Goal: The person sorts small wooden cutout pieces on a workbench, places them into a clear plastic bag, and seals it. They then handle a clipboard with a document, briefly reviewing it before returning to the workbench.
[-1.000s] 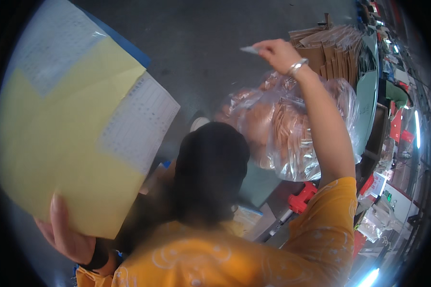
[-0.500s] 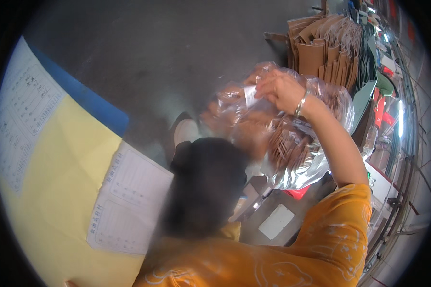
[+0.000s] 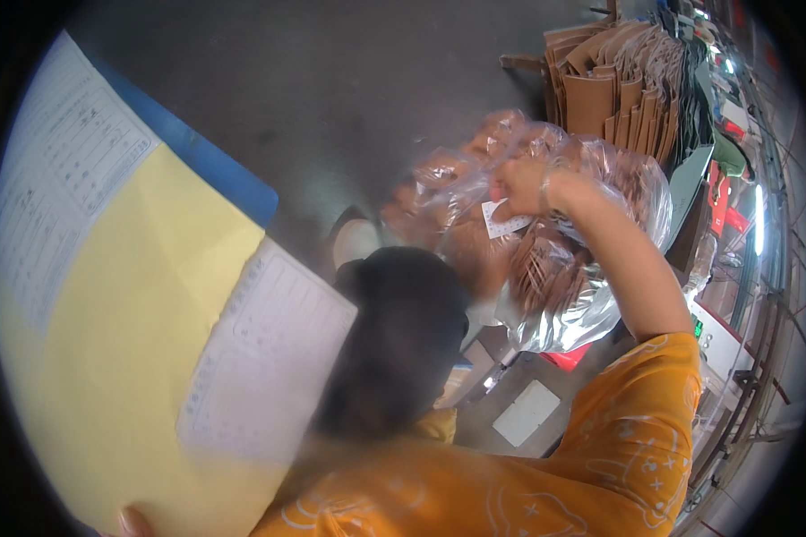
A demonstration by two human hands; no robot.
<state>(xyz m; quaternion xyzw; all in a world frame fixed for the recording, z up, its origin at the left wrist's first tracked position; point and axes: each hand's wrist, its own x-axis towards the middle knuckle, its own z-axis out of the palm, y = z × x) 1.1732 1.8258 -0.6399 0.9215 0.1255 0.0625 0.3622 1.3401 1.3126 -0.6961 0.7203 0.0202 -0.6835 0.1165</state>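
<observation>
At the lower left, my left hand (image 3: 134,522) shows only a thumb tip, pressed on the lower edge of a large yellow sheet (image 3: 125,340); its other fingers are hidden behind. White printed slips (image 3: 264,358) lie on the sheet's right part, and another printed paper (image 3: 72,170) covers its upper left. A blue board (image 3: 197,157) sticks out behind it. My right hand is out of view. In front of me, a co-worker in an orange shirt reaches out; that person's hand (image 3: 524,183) holds a small white tag (image 3: 503,220) against a clear plastic bag (image 3: 457,192) of brown pieces.
The co-worker's dark-haired head (image 3: 398,336) and orange sleeve (image 3: 636,403) fill the lower middle. Behind the bag stands a stack of brown sheets (image 3: 591,103). A white rectangular piece (image 3: 527,413) lies below the bag. Shelves and lit lamps (image 3: 759,219) run along the right.
The yellow sheet with its slips has shifted right, and more of my thumb shows. The co-worker's hand and white tag have moved down and right over the bag.
</observation>
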